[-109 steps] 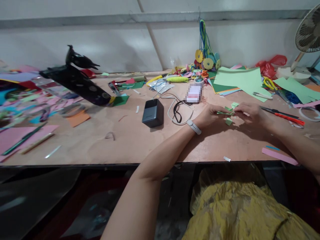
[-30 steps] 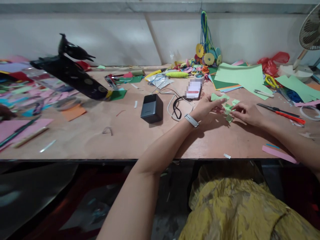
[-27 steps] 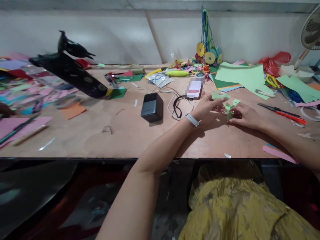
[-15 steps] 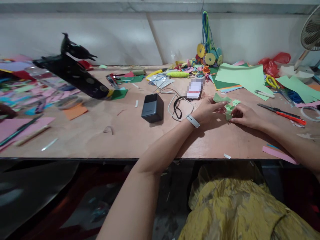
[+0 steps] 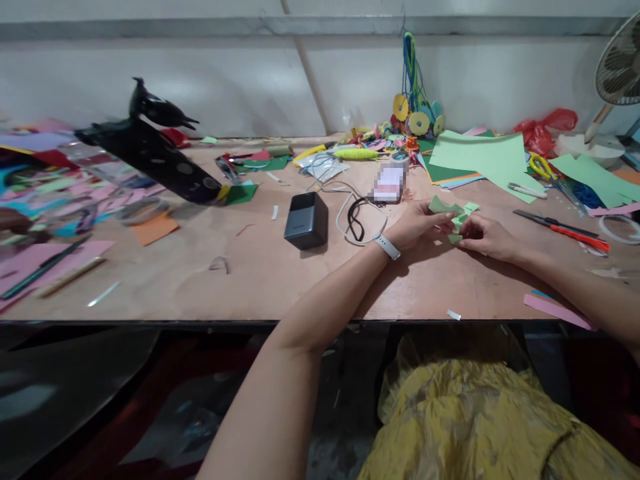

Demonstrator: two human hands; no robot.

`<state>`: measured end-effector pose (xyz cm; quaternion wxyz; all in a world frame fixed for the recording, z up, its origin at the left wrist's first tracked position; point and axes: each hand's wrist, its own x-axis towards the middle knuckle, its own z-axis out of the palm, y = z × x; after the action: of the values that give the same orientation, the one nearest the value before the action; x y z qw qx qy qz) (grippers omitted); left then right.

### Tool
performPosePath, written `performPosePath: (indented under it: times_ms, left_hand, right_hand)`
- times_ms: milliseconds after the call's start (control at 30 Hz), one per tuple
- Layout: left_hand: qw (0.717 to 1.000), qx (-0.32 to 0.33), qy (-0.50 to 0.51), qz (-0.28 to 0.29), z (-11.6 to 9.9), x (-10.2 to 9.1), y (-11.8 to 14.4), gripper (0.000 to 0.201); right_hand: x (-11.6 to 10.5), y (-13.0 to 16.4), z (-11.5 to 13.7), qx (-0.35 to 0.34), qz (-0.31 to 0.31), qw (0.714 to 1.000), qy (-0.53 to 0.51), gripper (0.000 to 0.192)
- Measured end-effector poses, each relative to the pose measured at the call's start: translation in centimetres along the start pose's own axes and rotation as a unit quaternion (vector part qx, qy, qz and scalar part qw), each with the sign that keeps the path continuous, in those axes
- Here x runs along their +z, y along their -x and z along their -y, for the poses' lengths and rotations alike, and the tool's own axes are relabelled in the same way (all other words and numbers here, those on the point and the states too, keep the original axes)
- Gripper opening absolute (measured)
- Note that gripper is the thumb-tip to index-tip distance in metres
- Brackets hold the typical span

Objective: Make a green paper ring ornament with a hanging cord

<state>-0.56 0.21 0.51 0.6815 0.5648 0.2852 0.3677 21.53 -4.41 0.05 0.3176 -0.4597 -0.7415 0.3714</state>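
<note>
Between my hands is a light green piece of cut paper, bent and folded, with smaller green parts beside it. My left hand, a pale watch band at its wrist, pinches the paper from the left. From the right, my right hand closes thumb and fingers on the paper's other side. The fingertips partly cover the paper, so its exact shape is hard to make out. Just beyond my left hand lies a phone with a blurred screen.
A dark power bank stands left of my arm, near a white cable. Rightward lie a black-and-orange cutter, yellow-handled scissors and green paper sheets. A black bottle-like object leans at left. Someone's hand shows at the far left.
The whole view has shifted slightly, with the table sitting a little lower. My hands stay together on the green paper; the fingers have moved only slightly around it.
</note>
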Motion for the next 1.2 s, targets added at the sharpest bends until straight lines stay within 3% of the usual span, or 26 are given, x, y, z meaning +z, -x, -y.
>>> performPosePath:
  times_ms: [133,333,633,800,900,1067,1200]
  left_hand:
    - [1.000,0.001,0.009,-0.009,-0.3,0.2,0.2,0.043]
    - [0.999,0.014,-0.032,-0.016,-0.5,0.0,0.1,0.036]
    - [0.999,0.016,-0.036,-0.024,-0.2,-0.3,-0.2,0.034]
    - [0.999,0.005,-0.012,-0.042,-0.3,-0.1,0.0,0.035]
    - [0.999,0.013,-0.011,-0.048,-0.4,0.0,0.0,0.038]
    - [0.999,-0.016,0.000,-0.031,-0.6,-0.3,0.1,0.042]
    - [0.999,-0.023,-0.031,-0.019,-0.9,-0.3,0.2,0.036]
  right_hand:
    - [-0.7,0.1,0.3,0.009,-0.001,1.000,0.023,0.023]
    - [-2.2,0.2,0.1,-0.030,-0.015,0.986,0.165,0.008]
    - [-1.1,0.0,-0.6,-0.099,-0.011,0.964,0.247,0.010]
    - [-1.0,-0.2,-1.4,-0.118,-0.032,0.974,0.190,0.011]
    - [-1.1,-0.1,-1.1,-0.084,-0.051,0.987,0.123,0.014]
    - [-1.7,0.0,0.1,-0.003,-0.052,0.998,-0.045,0.030]
    - [-2.5,-0.4,0.6,-0.032,-0.071,0.991,-0.107,0.046]
